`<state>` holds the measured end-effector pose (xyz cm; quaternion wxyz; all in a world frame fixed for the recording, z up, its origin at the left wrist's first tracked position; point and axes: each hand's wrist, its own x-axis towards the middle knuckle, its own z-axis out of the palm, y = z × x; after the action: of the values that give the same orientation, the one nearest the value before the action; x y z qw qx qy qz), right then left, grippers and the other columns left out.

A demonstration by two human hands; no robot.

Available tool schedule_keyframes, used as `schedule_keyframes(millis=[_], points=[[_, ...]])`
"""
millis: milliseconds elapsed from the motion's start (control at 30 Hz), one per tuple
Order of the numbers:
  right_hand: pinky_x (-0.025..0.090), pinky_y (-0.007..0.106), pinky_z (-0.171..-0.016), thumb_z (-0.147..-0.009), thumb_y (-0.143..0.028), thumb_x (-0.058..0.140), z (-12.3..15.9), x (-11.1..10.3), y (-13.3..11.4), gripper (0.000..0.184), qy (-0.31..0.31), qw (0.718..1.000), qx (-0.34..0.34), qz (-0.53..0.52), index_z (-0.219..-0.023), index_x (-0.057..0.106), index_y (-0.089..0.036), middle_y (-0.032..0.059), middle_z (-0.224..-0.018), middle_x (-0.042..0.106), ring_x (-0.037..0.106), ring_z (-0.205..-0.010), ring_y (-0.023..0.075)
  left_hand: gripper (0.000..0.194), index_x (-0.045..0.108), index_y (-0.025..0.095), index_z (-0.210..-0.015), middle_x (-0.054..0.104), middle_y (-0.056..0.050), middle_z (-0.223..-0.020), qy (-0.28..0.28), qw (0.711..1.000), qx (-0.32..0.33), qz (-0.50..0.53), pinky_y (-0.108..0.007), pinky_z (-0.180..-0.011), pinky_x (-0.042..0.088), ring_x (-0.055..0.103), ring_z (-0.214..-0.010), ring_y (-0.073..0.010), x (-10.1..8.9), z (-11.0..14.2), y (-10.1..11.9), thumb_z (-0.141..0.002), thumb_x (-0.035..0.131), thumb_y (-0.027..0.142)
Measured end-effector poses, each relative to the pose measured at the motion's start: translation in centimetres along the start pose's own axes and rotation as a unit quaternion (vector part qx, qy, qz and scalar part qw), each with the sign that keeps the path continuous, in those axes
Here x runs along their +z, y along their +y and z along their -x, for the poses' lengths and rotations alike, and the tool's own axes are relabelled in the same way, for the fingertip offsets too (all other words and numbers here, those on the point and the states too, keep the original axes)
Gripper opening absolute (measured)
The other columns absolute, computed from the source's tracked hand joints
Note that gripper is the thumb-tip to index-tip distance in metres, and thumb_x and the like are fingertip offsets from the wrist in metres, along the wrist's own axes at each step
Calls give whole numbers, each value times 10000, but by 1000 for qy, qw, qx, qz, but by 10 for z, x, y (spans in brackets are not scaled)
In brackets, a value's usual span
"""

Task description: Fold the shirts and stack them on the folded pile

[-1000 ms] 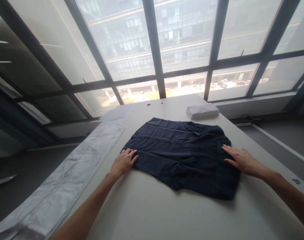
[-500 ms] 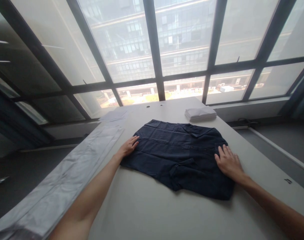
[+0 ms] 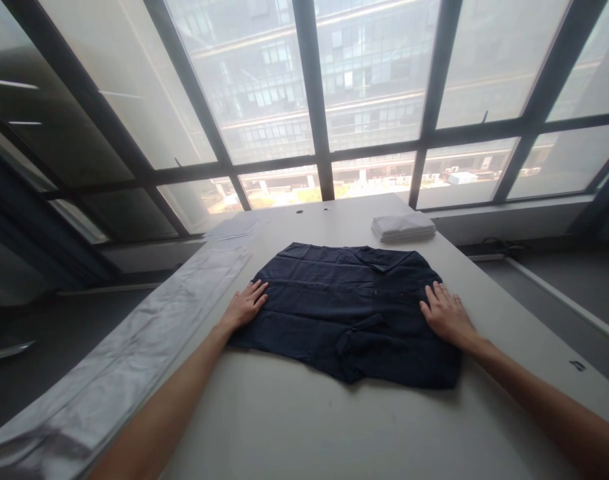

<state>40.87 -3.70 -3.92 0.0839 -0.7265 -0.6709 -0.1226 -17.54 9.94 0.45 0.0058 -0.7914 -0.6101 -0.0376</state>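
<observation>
A dark navy shirt [image 3: 319, 300] lies spread flat on the white table [image 3: 294, 427], its short sleeves folded in over the body. At the shirt's left end, my left hand [image 3: 245, 305] rests palm down with the fingers stretched out on the cloth. My right hand [image 3: 448, 315] lies flat on the right end, fingers also extended. Neither hand grips the fabric. A few buttons show on the shirt's right half, and slight creases run along it.
A stack of folded white cloth [image 3: 403, 227] sits at the table's far right. White fabric in a long clear sheet [image 3: 134, 347] runs along the left edge. A small dark clip-like item [image 3: 577, 365] lies near the right edge. Large windows [image 3: 374, 87] stand behind.
Both hands have shifted left together with the shirt, which slid slightly left across the table. The shirt's surface looks smoother near the left end.
</observation>
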Motion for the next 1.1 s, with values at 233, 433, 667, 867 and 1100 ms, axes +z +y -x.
schedule_keyframes(millis=[233, 433, 667, 867, 1100], points=[[273, 570, -1166, -1018, -344, 286, -44, 0, -15, 579, -12, 998, -67, -18, -1463, 463, -18, 254, -1560, 382, 343, -1466, 351, 566, 406, 300, -1538, 307, -74, -1632, 26, 997, -71, 2, -679, -1146, 225, 234, -1515, -337, 5, 46, -17, -1025, 288, 509], [181, 630, -1181, -1020, -355, 285, -59, -1, -15, 569, -18, 995, -99, -22, -1464, 464, -46, 229, -1568, 386, 340, -1470, 336, 555, 408, 295, -1537, 313, -81, -1629, 34, 994, -104, 1, -676, -1152, 215, 254, -1507, -339, 6, 65, -13, -1026, 311, 486], [95, 645, -1194, -1023, -357, 307, -59, -1, -11, 538, -6, 995, -95, -36, -1463, 469, -95, 200, -1571, 397, 344, -1472, 302, 552, 402, 319, -1538, 306, -61, -1633, 31, 993, -117, 1, -713, -1151, 166, 244, -1511, -341, 1, 67, -5, -1024, 309, 497], [177, 652, -1186, -1023, -391, 337, -55, -5, -7, 501, 40, 988, -91, -122, -1389, 555, -128, 182, -1515, 487, 395, -1444, 303, 604, 439, 258, -1523, 374, -104, -1598, 55, 994, -85, 48, -679, -1176, 166, 285, -1496, -342, -2, 68, -14, -1015, 298, 553], [481, 475, -1043, -947, -281, 489, -23, -46, -24, 302, 61, 926, -229, -293, -1126, 728, -237, 106, -1242, 671, 608, -1190, 277, 701, 508, 230, -1464, 524, -86, -1501, 64, 983, 75, 157, -427, -1187, 342, 423, -1432, -283, -35, 94, -19, -923, 483, 676]])
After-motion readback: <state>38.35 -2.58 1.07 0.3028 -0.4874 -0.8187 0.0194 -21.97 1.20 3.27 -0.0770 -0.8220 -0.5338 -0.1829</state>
